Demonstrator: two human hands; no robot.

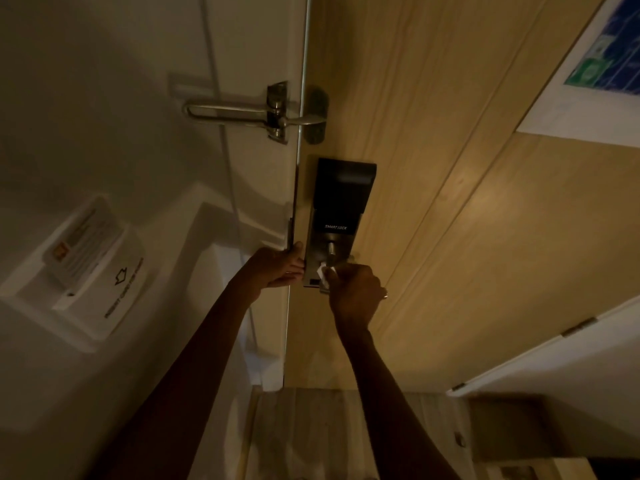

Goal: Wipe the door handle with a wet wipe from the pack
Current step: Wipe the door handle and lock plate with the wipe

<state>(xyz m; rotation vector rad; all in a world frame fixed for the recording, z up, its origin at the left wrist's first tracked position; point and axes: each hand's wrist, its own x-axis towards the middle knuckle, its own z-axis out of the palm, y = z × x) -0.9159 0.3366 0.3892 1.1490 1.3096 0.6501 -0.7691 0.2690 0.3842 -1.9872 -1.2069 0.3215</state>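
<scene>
A black smart lock (pixel 341 199) sits on the wooden door (pixel 450 168), and its metal handle is almost wholly hidden under my right hand (pixel 355 292). That hand is closed around a white wet wipe (pixel 323 273), pressing it against the handle at the lock's lower end. My left hand (pixel 280 268) rests flat against the door's edge beside the lock plate, fingers extended, holding nothing. The wipe pack is not in view.
A metal swing-bar door guard (pixel 256 114) spans the frame and door above the lock. A white key-card holder (pixel 90 268) is mounted on the wall at left. A framed notice (pixel 595 64) hangs at upper right. Wood-look floor (pixel 346 434) lies below.
</scene>
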